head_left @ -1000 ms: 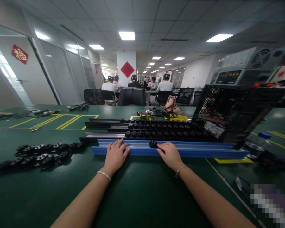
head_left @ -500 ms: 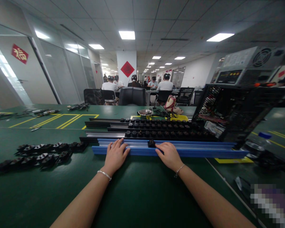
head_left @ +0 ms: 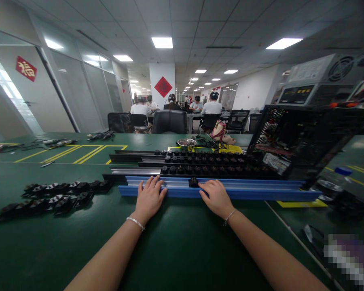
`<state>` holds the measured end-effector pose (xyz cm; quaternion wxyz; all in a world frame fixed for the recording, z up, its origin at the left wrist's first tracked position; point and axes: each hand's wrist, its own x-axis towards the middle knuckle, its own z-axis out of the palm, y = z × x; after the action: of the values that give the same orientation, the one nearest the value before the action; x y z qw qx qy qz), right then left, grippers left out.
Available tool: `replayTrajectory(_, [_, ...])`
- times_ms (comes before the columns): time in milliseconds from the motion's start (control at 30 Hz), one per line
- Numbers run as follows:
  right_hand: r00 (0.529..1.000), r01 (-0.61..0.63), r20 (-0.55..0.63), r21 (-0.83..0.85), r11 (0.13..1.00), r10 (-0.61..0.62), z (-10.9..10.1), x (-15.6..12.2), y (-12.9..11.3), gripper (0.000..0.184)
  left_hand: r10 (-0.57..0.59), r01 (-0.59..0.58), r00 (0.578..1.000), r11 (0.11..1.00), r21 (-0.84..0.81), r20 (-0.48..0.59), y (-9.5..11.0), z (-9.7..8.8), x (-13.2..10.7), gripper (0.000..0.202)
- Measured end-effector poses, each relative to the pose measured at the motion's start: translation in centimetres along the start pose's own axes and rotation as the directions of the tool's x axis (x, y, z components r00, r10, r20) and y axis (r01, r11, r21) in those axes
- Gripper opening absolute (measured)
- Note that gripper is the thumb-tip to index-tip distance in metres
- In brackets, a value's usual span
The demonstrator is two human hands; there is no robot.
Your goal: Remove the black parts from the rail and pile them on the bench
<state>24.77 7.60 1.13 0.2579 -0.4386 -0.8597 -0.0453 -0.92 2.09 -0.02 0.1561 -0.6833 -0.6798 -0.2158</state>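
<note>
A long blue rail (head_left: pixel 261 195) with a silvery channel lies across the green table in front of me. In its channel sits one small black block (head_left: pixel 193 182), which looks like a track socket. My left hand (head_left: pixel 151 196) rests over the rail left of the block, fingers spread across the channel and thumb on the front wall. My right hand (head_left: pixel 216 197) is at the rail just right of the block. Its index fingertip is at the block's side, and the thumb is lower, apart from the finger. Neither hand is wrapped round anything.
Behind the rail lie black rails (head_left: pixel 124 175) carrying rows of black sockets. More black blocks (head_left: pixel 60 202) are lined up at left. An open computer case (head_left: pixel 315 137) stands at right, near a blue-lidded container (head_left: pixel 330 184). A metal bowl (head_left: pixel 186 143) sits farther back.
Both hands and the black block keep nearly the same places on the rail. The whole view has shifted slightly.
</note>
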Motion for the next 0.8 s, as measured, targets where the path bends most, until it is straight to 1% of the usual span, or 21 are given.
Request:
replayTrajectory(67, [1.000,0.012,-0.006,-0.011,1.000,-0.013,0.0,0.1,0.0,0.032,0.002,-0.002,1.000,1.000,-0.018,-0.008,0.3,-0.1,0.0,0.041])
replayTrajectory(167, [1.000,0.028,0.008,-0.012,1.000,-0.028,0.1,0.1,-0.1,0.033,0.081,-0.081,0.997,0.995,-0.064,-0.001,1.3,-0.3,0.0,0.042])
replayTrajectory(267, [0.999,0.026,0.023,-0.025,0.999,-0.025,0.2,0.0,-0.1,0.034,0.175,-0.175,0.985,0.981,-0.087,0.002,3.1,-0.4,-0.1,0.043])
replayTrajectory(400, [1.000,0.022,0.023,-0.058,0.998,-0.021,0.3,-0.1,0.0,0.035,0.218,-0.215,0.975,0.973,-0.081,0.032,5.9,-0.1,-0.3,0.051])
replayTrajectory(500, [0.999,0.018,0.028,-0.065,0.998,-0.016,0.3,-0.3,0.1,0.035,0.193,-0.190,0.980,0.979,-0.074,0.047,8.0,0.4,-0.2,0.056])
replayTrajectory(633, [0.998,0.032,0.064,-0.084,0.996,-0.027,0.1,-0.4,0.2,0.033,0.128,-0.125,0.991,0.989,-0.084,0.030,10.6,1.0,0.1,0.056])
replayTrajectory(733, [0.995,0.040,0.091,-0.095,0.995,-0.031,0.0,-0.4,0.2,0.032,0.078,-0.076,0.997,0.993,-0.088,0.026,12.0,1.2,0.4,0.055])
replayTrajectory(800, [0.994,0.041,0.107,-0.103,0.994,-0.030,0.0,-0.4,0.3,0.031,0.037,-0.035,0.999,0.996,-0.081,0.026,12.6,1.3,0.6,0.054])
